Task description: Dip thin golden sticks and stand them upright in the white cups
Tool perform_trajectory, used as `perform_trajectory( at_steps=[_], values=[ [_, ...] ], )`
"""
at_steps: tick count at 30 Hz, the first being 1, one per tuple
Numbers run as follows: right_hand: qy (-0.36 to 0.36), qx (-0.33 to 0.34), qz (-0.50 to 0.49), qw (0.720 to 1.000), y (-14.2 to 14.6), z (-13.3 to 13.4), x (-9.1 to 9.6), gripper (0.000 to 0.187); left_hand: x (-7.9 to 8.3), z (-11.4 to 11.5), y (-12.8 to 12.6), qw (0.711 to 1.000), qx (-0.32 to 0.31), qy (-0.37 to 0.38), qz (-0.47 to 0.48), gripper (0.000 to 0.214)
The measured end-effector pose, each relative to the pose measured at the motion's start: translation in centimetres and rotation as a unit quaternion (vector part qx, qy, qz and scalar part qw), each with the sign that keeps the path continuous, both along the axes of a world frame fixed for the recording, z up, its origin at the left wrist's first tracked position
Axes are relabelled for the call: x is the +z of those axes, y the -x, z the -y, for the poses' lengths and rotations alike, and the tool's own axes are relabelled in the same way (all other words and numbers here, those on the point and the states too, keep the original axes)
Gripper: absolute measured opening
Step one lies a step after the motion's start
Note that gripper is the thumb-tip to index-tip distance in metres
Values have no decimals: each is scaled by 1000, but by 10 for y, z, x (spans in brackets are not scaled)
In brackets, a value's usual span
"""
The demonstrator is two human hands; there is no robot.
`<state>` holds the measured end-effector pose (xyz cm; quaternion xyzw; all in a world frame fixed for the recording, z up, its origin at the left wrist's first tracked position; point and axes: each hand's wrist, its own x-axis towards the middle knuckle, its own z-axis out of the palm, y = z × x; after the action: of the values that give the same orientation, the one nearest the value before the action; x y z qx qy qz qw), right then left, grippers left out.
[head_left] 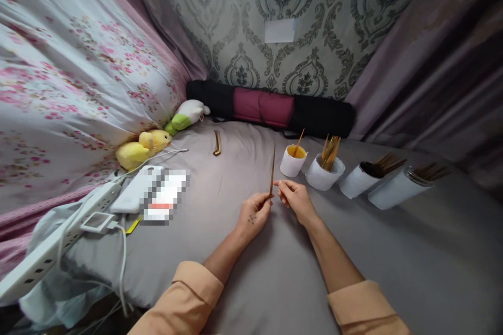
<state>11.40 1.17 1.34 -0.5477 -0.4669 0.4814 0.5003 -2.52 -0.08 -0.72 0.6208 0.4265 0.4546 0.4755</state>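
A thin brown wooden stick (273, 167) stands almost upright in my left hand (254, 214), its lower end pinched between thumb and fingers. Close by on the right is my right hand (296, 200), loosely curled with the index finger reaching towards the stick. I see nothing held in it, and its fingers are a little apart. Beyond my right hand stands a white cup with a yellow inside (293, 164), with one stick leaning in it. Beside that, a wider white tub (324, 175) holds several yellowish sticks.
Farther right, two white containers (356, 183) (396, 191) tilt with dark sticks in them. A bent brass-coloured piece (217, 144) lies on the grey sheet (220, 188). On the left are a power strip (35, 267), power bank (137, 188), cables and plush toys (137, 154); behind, a black-and-maroon roll (263, 106).
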Motion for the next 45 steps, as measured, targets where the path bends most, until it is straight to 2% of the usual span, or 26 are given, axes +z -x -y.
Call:
perform_trajectory(
  at_steps=[4, 13, 21, 28, 32, 37, 42, 45],
  values=[
    [-5, 0, -6, 1000, 0, 0, 7, 42, 4, 3, 1, 997, -21, -61, -48, 27],
    [-2, -12, -28, 1000, -5, -1, 15, 39, 5, 5, 3, 984, -61, -122, -116, 27],
    [3, -8, -48, 999, -7, -1, 16, 36, 6, 5, 4, 974, -88, -117, -171, 29],
    [9, -15, -43, 999, -8, -2, 12, 34, 8, 6, 3, 978, -84, -88, -172, 30],
    [5, -13, -42, 999, -9, -2, 12, 33, 8, 6, 3, 985, -83, -50, -146, 29],
    [0, -11, -38, 999, -11, -2, 13, 33, 6, 6, -1, 994, -83, 63, -44, 26],
    [-4, -13, -30, 999, -14, -2, 13, 34, 14, 7, -2, 975, -106, 191, 36, 30],
    [-7, -13, -27, 1000, -15, -1, 14, 35, 17, 6, 1, 958, -130, 243, 78, 35]
  ],
)
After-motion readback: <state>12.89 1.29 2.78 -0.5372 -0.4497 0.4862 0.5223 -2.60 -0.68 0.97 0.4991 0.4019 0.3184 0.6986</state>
